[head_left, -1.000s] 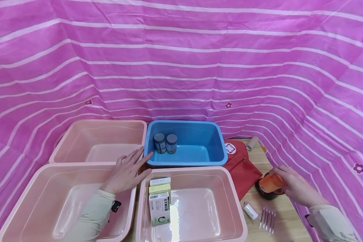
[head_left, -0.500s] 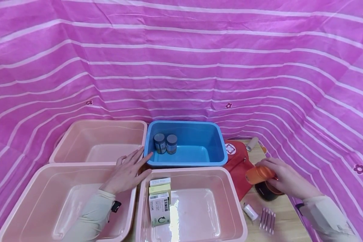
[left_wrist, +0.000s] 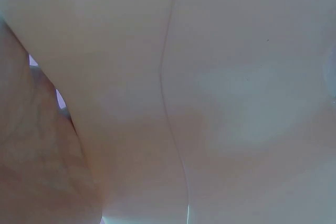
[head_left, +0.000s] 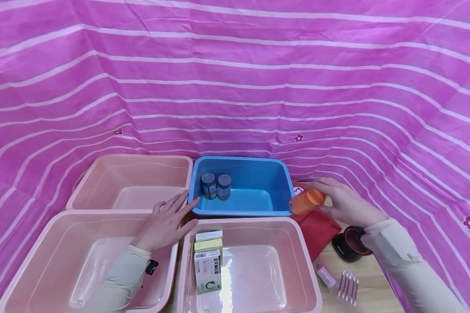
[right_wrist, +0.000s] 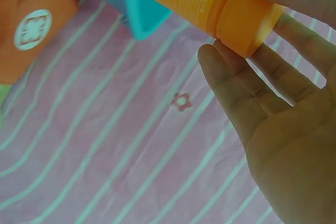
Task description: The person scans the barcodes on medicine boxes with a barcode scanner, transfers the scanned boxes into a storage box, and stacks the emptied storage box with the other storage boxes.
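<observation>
An orange bottle (head_left: 306, 201) is held by its cap end in my right hand (head_left: 342, 201). It tilts at the right rim of the blue bin (head_left: 240, 212), above the red pouch (head_left: 317, 228). The right wrist view shows fingers and thumb around the orange cap (right_wrist: 244, 19). Inside the blue bin two dark-lidded jars (head_left: 209, 186) stand side by side at the left. My left hand (head_left: 162, 226) lies with fingers spread where the bins' rims meet, holding nothing. In the left wrist view, part of that hand (left_wrist: 39, 140) shows against a pale pink bin wall.
Medicine boxes (head_left: 208, 269) stand in the front right pink bin (head_left: 254, 222). Two more pink bins are on the left. A dark round container (head_left: 350, 244), a small white tube (head_left: 326, 276) and a pack of swabs (head_left: 348, 288) lie on the wooden table (head_left: 370, 278). Striped pink cloth surrounds everything.
My right hand has lifted the orange bottle away from the dark round container and carried it left and forward to the blue bin's edge. The left hand has stayed in place.
</observation>
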Motion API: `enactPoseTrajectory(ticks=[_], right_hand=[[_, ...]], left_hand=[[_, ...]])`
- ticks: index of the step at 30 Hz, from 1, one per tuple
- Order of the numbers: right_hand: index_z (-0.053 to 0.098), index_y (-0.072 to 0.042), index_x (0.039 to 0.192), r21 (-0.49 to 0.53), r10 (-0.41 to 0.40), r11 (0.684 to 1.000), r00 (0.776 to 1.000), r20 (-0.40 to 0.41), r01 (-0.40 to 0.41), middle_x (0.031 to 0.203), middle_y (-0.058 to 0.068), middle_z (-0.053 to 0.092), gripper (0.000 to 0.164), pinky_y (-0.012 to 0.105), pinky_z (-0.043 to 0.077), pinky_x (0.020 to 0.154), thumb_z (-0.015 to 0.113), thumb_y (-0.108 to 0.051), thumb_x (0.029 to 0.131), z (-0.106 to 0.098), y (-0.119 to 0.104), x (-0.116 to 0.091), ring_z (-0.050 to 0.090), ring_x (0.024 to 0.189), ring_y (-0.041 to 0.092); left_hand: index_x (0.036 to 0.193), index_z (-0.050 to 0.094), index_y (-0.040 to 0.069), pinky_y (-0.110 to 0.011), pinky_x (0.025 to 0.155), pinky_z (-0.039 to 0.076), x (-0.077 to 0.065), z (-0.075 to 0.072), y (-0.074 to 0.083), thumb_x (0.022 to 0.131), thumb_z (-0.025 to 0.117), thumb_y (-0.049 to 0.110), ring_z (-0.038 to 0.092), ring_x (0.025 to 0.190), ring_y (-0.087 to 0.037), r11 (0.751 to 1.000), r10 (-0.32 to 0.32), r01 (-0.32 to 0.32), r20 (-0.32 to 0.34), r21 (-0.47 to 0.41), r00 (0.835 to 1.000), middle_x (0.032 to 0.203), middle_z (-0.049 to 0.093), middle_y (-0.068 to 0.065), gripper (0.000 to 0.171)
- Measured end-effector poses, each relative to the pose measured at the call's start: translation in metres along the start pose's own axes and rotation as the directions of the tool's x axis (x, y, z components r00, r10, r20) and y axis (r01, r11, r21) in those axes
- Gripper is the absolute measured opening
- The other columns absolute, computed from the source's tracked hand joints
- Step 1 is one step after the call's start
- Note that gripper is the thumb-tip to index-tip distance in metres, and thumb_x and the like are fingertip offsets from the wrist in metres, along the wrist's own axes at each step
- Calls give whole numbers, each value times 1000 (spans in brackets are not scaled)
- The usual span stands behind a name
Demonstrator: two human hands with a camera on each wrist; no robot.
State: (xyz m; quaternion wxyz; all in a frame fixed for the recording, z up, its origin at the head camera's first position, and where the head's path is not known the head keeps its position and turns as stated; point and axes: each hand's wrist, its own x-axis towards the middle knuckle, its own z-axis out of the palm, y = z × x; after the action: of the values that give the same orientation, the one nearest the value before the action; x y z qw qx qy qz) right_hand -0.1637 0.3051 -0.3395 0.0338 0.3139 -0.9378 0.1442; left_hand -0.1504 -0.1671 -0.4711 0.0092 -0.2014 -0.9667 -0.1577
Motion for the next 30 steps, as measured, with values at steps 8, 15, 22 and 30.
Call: enactPoseTrajectory(ticks=[8,15,22,30], right_hand=[[62,-9,140,82,118,988,985,128,-129,133,14,64,60,56,57,93,84,-8,84,11,-8,55,62,120,37],[64,-10,136,114,65,990,980,189,-88,128,12,67,57,48,59,93,84,-5,83,31,-14,116,64,116,32],[63,-14,139,95,138,981,948,287,-171,129,8,68,56,49,55,100,82,-7,86,62,-17,168,63,119,30],[66,-12,128,91,189,964,887,420,-249,117,8,71,44,50,54,101,80,-4,88,103,-19,210,63,117,28]], left_hand=[[161,37,29,-68,116,25,1,0,0,99,55,59,25,156,-38,1000,1,-1,-2,-17,1000,171,24,-12,71],[160,38,29,-66,115,27,0,0,-1,99,55,59,26,155,-38,1000,7,-7,-11,-10,1000,171,25,-12,71],[160,38,29,-68,115,28,1,0,-1,98,58,56,28,155,-38,1000,9,-9,-14,5,1000,170,26,-12,70],[160,38,30,-69,116,26,2,0,-2,97,60,55,26,155,-38,1000,-5,4,-10,-17,1000,170,25,-11,71]])
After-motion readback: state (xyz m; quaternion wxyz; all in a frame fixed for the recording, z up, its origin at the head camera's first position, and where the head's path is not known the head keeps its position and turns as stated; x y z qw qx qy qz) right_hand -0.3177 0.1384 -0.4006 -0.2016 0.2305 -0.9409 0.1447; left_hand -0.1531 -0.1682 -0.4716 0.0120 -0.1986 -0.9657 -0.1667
